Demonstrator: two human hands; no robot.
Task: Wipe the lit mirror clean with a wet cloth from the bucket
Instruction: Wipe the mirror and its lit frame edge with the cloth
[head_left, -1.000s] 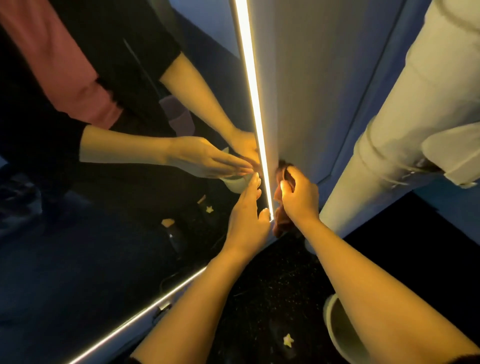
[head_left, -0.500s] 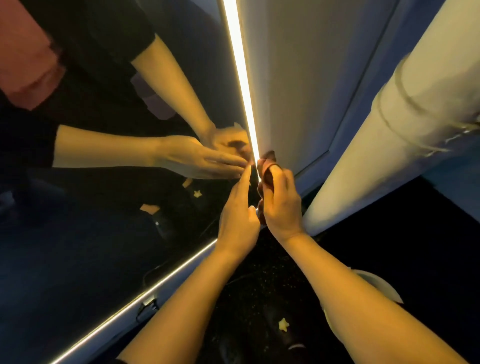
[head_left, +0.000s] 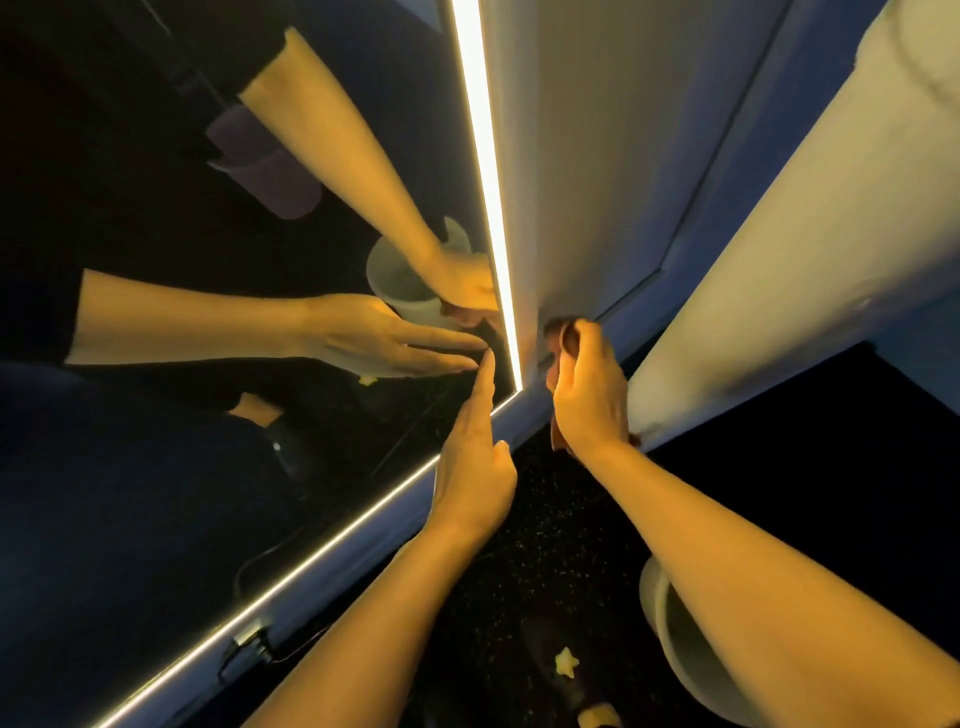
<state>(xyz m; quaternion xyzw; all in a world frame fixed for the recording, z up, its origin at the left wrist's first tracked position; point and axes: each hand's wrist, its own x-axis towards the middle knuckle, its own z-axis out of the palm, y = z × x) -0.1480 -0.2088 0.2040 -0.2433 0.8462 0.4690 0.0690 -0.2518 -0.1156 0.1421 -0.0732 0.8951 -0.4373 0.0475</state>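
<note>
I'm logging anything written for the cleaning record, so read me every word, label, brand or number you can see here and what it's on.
None: no readable text on the mirror, the cloth, the bucket or the wall.
The star shape on the floor carries no lettering.

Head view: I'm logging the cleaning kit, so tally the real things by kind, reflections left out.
Hands: 2, left hand, right hand
Cloth: 1
Lit mirror: 1
Bucket: 1
Total: 5

Dark mirror (head_left: 208, 467) w/ lit edge strips; brownish cloth (head_left: 563, 340) bunched at its side edge; pale bucket (head_left: 670, 623) bottom right.
</note>
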